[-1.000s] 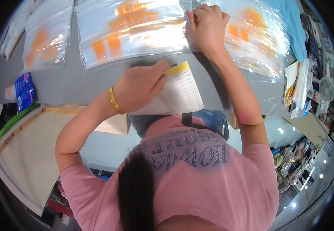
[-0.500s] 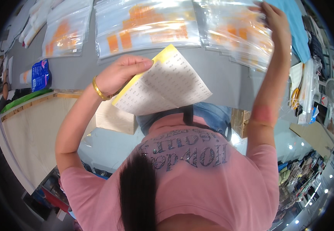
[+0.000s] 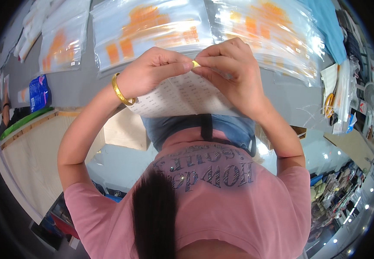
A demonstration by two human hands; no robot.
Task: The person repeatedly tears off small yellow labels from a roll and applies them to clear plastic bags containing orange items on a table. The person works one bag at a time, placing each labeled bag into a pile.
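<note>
A sheet of small white labels [image 3: 178, 97] with yellow backing hangs between my hands, close to my waist. My left hand [image 3: 154, 71], with a gold bangle at the wrist, pinches its upper edge. Fingertips of my right hand [image 3: 234, 71] are closed at the sheet's top corner, meeting the left thumb where a bit of yellow shows. Whether a single label sits between the right fingertips is hidden. Beyond the hands lie clear plastic bags with orange print: a middle stack [image 3: 152, 30] and a right stack [image 3: 269, 39].
Another bag stack [image 3: 61, 49] lies at the far left, with a blue pouch [image 3: 39, 93] nearer me. Light blue fabric [image 3: 327, 30] covers the far right. Orange-handled scissors [image 3: 329, 103] are at the right edge. A wooden board [image 3: 40, 151] stands left of me.
My right hand has come back from the right bag stack to the label sheet's top corner. The left hand has stayed on the sheet, which now droops lower.
</note>
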